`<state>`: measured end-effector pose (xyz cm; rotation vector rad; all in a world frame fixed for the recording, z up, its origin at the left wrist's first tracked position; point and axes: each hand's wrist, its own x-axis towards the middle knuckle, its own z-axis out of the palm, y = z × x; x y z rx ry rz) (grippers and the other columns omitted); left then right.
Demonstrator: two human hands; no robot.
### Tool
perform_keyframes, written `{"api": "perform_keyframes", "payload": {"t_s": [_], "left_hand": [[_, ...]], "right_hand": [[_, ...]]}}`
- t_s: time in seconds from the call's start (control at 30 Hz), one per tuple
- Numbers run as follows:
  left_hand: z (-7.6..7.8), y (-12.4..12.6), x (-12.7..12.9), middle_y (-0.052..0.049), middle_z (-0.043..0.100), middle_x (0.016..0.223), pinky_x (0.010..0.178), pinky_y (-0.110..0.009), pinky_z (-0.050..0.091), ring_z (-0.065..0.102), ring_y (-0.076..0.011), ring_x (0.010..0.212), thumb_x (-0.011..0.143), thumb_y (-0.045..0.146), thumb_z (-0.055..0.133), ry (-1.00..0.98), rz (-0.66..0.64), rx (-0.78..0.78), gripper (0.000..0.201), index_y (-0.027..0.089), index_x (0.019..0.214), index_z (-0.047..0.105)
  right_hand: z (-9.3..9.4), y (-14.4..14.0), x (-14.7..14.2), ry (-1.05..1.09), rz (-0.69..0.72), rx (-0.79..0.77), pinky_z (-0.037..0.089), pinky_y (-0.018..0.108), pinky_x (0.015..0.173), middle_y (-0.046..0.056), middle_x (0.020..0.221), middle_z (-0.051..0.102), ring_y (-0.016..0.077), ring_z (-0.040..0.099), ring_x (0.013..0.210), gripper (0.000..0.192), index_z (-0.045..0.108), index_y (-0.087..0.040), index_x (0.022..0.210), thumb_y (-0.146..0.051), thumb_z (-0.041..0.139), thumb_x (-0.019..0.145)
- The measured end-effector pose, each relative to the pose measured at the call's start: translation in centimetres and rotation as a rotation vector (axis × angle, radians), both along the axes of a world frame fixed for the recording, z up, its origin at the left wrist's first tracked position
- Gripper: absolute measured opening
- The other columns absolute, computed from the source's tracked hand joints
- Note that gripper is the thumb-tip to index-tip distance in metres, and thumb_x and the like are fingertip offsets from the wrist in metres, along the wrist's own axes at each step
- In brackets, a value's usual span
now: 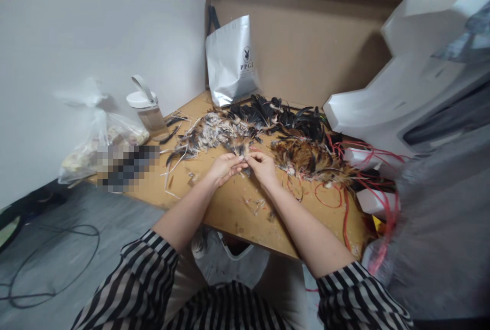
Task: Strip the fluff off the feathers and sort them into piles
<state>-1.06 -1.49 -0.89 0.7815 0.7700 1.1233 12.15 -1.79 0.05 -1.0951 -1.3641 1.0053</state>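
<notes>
Feathers (brownish) jut forward from left hand and right hand.

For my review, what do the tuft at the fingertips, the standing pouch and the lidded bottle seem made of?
Tuft: apparently feathers, soft and matte, given the wispy fringe. Pouch: probably foil or metallised plastic, since its creased silver surface shines. Bottle: see-through body, likely plastic, though glass is possible; its smooth, opaque white lid looks plastic.

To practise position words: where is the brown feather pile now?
In the head view, the brown feather pile lies on the table, right of the right hand, in front of the black feathers.
</notes>
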Motion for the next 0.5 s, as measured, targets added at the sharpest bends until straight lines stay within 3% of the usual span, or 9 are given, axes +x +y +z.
{"api": "perform_keyframes", "payload": {"t_s": [0.2,0.5], "left_hand": [[0.1,0.0,0.1,-0.008,0.064,0.065,0.051,-0.013,0.046,0.061,-0.0100,0.059,0.064,0.011,0.064,0.000,0.044,-0.002,0.009,0.006,0.071,0.060],[0.7,-0.1,0.2,-0.007,0.064,0.064,0.053,-0.013,0.047,0.060,-0.0084,0.059,0.064,0.009,0.064,0.014,0.133,-0.022,0.008,0.007,0.069,0.059]], "right_hand": [[-0.6,0.2,0.1,0.013,0.045,-0.009,0.042,0.026,0.063,0.003,0.070,0.065,0.0131,0.055,0.062,0.027,0.066,-0.016,0.075,-0.039,0.056,0.065],[0.5,-0.2,0.2,0.024,0.009,0.005,0.041,0.025,0.065,0.003,0.070,0.064,0.0125,0.054,0.065,0.023,0.066,-0.015,0.073,-0.034,0.057,0.065]]}}
